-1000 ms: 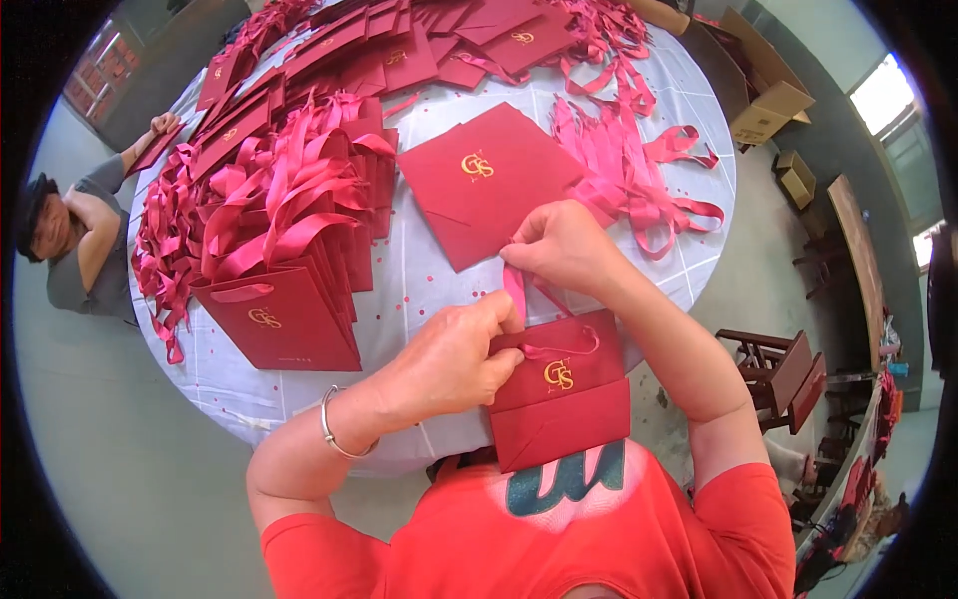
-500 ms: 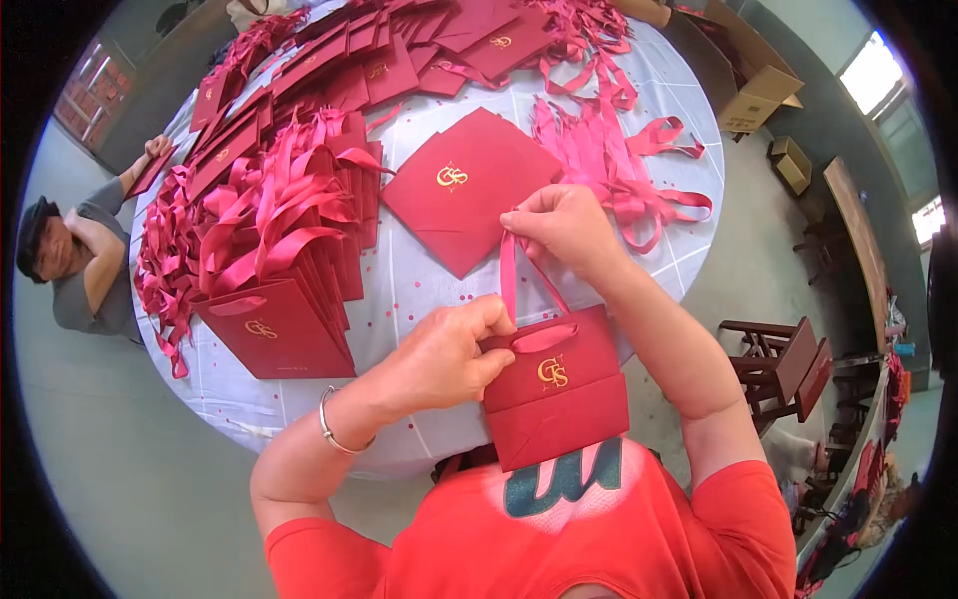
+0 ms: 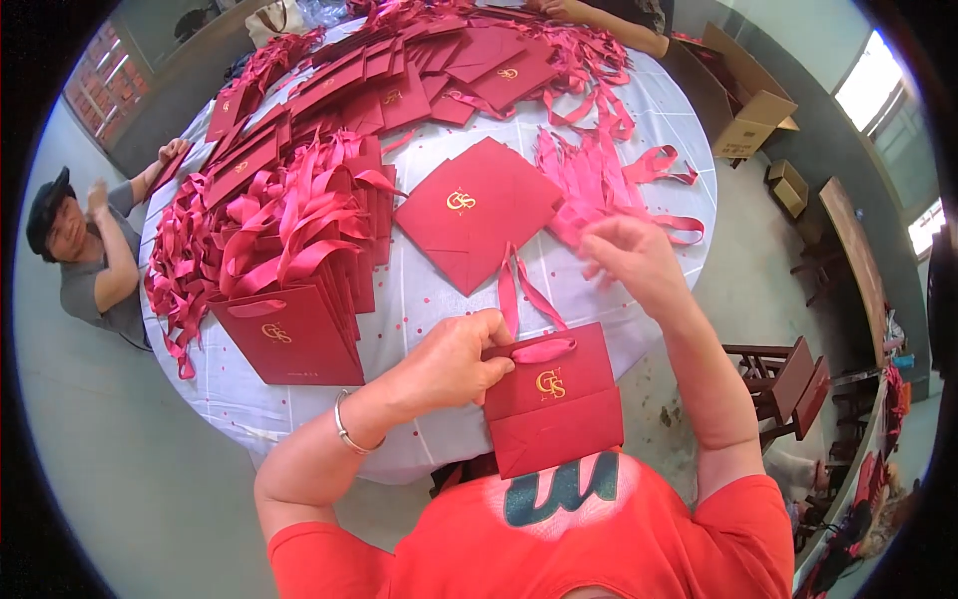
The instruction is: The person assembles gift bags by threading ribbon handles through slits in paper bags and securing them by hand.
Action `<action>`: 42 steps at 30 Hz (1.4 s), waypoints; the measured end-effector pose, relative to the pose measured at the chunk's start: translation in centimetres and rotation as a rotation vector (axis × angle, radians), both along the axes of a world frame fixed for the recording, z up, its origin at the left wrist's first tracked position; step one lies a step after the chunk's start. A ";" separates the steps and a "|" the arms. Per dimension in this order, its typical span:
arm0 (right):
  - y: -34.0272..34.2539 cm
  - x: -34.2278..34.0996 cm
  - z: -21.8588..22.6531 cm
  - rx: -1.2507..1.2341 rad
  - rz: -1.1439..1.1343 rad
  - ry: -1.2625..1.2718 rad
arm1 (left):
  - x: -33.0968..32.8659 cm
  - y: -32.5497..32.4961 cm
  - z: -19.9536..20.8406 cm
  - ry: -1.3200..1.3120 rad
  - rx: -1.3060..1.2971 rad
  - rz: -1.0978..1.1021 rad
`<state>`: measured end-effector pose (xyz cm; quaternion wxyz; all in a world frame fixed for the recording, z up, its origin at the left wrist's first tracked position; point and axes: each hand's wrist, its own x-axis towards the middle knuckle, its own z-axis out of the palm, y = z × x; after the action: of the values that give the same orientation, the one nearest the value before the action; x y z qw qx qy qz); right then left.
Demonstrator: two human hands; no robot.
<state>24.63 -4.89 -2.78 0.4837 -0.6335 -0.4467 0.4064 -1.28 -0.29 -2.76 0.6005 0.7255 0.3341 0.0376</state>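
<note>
A small red paper gift bag [image 3: 559,409] with a gold emblem leans against my shirt at the table's near edge. My left hand [image 3: 454,351] pinches its upper left corner between thumb and fingers. From the bag's top, a pink ribbon [image 3: 534,295] loops up onto the tablecloth. Off to the right, my right hand [image 3: 634,258] hovers with fingers loosely apart, blurred, holding nothing visible. It is near a bundle of loose pink ribbons [image 3: 589,175]. Beyond the bag lies a stack of flat red bags [image 3: 479,215].
Upright red bags [image 3: 294,344] with ribbon handles are packed together at left. More flat bags [image 3: 389,95] heap at the back of the round white-covered table [image 3: 419,444]. One person [image 3: 100,240] sits at left; another person's arm [image 3: 609,25] reaches in at the back. A cardboard box [image 3: 748,100] stands right.
My right hand has let go of the ribbon and moved right, and the ribbon loop has dropped toward the tablecloth. My left hand still pinches the bag.
</note>
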 end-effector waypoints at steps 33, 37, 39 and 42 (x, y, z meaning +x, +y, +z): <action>-7.8 -9.0 0.9 0.852 0.459 -1.197 | -1.3 1.6 -1.2 -0.069 1.095 0.320; -7.4 -9.2 -0.3 0.773 0.540 -0.868 | -0.7 0.5 -0.1 0.071 1.156 0.244; -6.8 -7.7 0.5 0.756 0.410 -0.795 | -0.7 0.2 0.0 0.082 1.131 0.238; -5.0 -3.7 0.3 0.653 0.079 -0.901 | -0.9 -0.4 -0.1 0.070 1.114 0.242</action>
<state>20.96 -9.92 -2.51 0.4005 -0.5448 -0.7353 -0.0461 -2.13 -0.69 -2.86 0.1076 0.8900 0.3643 0.2523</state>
